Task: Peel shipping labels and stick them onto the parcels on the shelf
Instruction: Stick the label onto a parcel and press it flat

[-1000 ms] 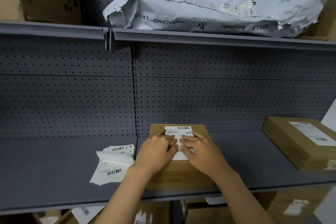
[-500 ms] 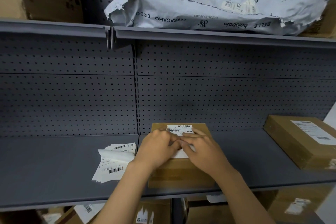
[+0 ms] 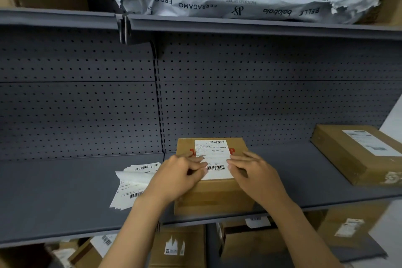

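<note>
Our fingers (image 3: 196, 166) lie flat and together, pressing down on the shipping label (image 3: 214, 160): the left hand (image 3: 174, 177) on its left edge, the right hand (image 3: 253, 172) on its right. The label sits on top of the cardboard box (image 3: 212, 193) at lower centre of the frame, on the grey shelf (image 3: 54, 198). We judge the label thin, limp and tacky, best taken by a corner; the box looks stiff and light. The stack of unpeeled labels (image 3: 130, 185) lies just left.
</note>
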Tool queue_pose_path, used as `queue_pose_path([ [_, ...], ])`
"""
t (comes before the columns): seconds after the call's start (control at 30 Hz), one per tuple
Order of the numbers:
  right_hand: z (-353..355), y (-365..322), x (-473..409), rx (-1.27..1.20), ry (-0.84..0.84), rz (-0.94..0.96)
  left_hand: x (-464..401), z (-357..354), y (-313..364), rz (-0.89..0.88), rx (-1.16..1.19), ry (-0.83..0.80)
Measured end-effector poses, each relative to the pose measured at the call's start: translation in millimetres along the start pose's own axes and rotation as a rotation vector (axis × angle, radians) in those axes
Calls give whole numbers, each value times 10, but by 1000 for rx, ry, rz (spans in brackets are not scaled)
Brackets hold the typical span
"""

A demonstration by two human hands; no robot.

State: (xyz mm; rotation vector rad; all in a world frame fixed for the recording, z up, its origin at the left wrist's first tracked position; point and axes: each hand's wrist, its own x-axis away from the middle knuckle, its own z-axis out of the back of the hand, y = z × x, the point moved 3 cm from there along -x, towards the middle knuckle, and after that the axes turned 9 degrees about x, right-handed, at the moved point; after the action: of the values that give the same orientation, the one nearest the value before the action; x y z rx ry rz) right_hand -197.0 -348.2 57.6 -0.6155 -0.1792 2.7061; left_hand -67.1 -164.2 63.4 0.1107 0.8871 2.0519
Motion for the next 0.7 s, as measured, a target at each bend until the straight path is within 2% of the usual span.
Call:
queue_pose_path([
  [0.17,40,47,63,2,10,-9,50,41,2,1,-7,33],
  [0.33,38,-127,31,-27,41,-2,60,-38,84,-12,-20,136],
  [0.5,-75,-383,-5,-37,45,31,54,-154,208,-43,-82,122],
  [0.7,-23,-207,40,-19,78,-28,144,-33,54,-5,10,144],
])
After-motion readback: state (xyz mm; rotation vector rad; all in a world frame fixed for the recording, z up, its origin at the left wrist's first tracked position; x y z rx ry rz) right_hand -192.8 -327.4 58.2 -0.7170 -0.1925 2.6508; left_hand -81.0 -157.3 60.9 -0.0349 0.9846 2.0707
